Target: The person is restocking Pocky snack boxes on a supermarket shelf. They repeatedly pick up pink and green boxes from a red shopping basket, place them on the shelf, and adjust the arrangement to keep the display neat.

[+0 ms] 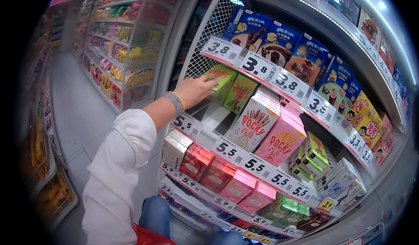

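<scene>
My left hand [197, 91] reaches onto a store shelf, its fingers on the front and top edge of a green Pocky box [222, 78] at the shelf's left end. Whether the fingers grip the box cannot be told. A second green Pocky box [240, 92] stands just to its right. Farther right stand a row of white Pocky boxes [253, 123] and a row of pink Pocky boxes [281, 140]. My right hand is out of view.
Blue snack boxes [278, 42] fill the shelf above, behind a price rail [258, 68]. Red and pink boxes [216, 176] stand on the shelf below. A mesh side panel [209, 25] bounds the shelf at the left. Green boxes [316, 153] lie stacked at the right.
</scene>
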`<control>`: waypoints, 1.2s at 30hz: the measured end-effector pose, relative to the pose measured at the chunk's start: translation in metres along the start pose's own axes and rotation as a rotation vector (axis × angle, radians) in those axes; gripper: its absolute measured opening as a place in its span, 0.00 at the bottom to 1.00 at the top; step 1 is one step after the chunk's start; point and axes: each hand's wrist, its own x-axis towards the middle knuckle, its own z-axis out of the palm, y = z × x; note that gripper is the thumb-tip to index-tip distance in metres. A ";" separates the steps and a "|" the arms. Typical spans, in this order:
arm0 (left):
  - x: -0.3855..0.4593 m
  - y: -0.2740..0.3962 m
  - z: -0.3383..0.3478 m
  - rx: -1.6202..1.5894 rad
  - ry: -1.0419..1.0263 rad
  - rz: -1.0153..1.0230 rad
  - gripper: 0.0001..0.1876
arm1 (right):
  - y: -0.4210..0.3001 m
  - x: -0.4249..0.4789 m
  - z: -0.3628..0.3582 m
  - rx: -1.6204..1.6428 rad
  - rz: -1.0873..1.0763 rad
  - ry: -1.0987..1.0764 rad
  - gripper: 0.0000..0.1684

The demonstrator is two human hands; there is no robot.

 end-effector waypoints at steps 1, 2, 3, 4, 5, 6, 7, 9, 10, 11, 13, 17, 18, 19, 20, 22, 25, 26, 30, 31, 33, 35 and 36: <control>0.000 0.000 0.001 -0.025 0.019 -0.016 0.19 | 0.012 0.007 0.002 -0.008 -0.071 0.053 0.19; 0.001 -0.001 0.002 -0.051 0.037 -0.031 0.19 | 0.023 0.014 0.005 -0.016 -0.142 0.106 0.20; 0.001 -0.003 0.004 -0.068 0.112 -0.031 0.19 | 0.027 0.016 0.009 -0.021 -0.211 0.153 0.20; 0.002 -0.005 0.006 -0.085 0.186 -0.031 0.19 | 0.030 0.018 0.010 -0.026 -0.211 0.131 0.20; 0.002 -0.007 0.006 -0.101 0.261 -0.032 0.20 | 0.033 0.020 0.009 -0.031 -0.211 0.109 0.20; 0.002 -0.007 0.006 -0.106 0.283 -0.032 0.19 | 0.033 0.019 0.008 -0.036 -0.209 0.088 0.21; 0.003 -0.005 0.007 -0.115 0.304 -0.030 0.19 | 0.015 0.008 0.005 -0.041 -0.119 0.050 0.21; 0.006 0.000 0.007 -0.138 0.338 -0.023 0.19 | -0.032 -0.018 -0.004 -0.052 0.055 -0.019 0.21; 0.008 0.003 0.005 -0.150 0.350 -0.017 0.19 | -0.013 -0.003 -0.010 -0.105 0.044 -0.093 0.20; 0.009 0.005 0.005 -0.161 0.362 -0.012 0.19 | -0.006 -0.002 -0.014 -0.097 0.034 -0.091 0.20; 0.010 -0.003 0.002 -0.111 0.402 0.001 0.19 | -0.012 -0.004 -0.006 -0.048 -0.006 -0.055 0.19; 0.007 0.004 -0.012 -0.031 0.420 -0.013 0.18 | -0.024 -0.011 -0.004 -0.001 -0.076 -0.007 0.17; 0.005 0.006 -0.016 -0.005 0.466 0.016 0.17 | -0.027 -0.013 -0.004 0.011 -0.093 0.003 0.17; 0.004 0.007 -0.020 0.022 0.511 0.044 0.17 | -0.032 -0.015 -0.004 0.020 -0.111 0.008 0.16; 0.002 0.009 -0.025 0.050 0.557 0.073 0.16 | -0.036 -0.017 -0.004 0.032 -0.136 0.018 0.16; -0.004 0.016 -0.037 0.003 0.586 0.041 0.16 | -0.047 -0.023 -0.003 0.063 -0.193 0.041 0.16; -0.017 0.024 -0.055 -0.059 0.562 -0.004 0.20 | -0.053 -0.021 -0.001 0.043 -0.354 0.088 0.15; -0.022 0.025 -0.061 -0.078 0.543 -0.019 0.22 | -0.053 -0.018 0.001 -0.012 -0.429 0.110 0.15; -0.037 0.031 -0.080 -0.051 0.562 0.044 0.19 | -0.144 -0.075 0.002 0.057 -0.375 -0.034 0.14; -0.040 0.033 -0.084 -0.052 0.575 0.049 0.19 | -0.139 -0.070 0.005 0.047 -0.414 -0.045 0.14; -0.044 0.037 -0.091 -0.054 0.592 0.056 0.18 | -0.131 -0.060 0.013 0.030 -0.496 -0.070 0.13; -0.049 0.041 -0.098 -0.056 0.599 0.058 0.18 | -0.135 -0.066 0.018 0.090 -0.543 -0.096 0.12; -0.052 0.044 -0.101 -0.060 0.607 0.071 0.18 | -0.142 -0.072 0.022 0.122 -0.563 -0.108 0.12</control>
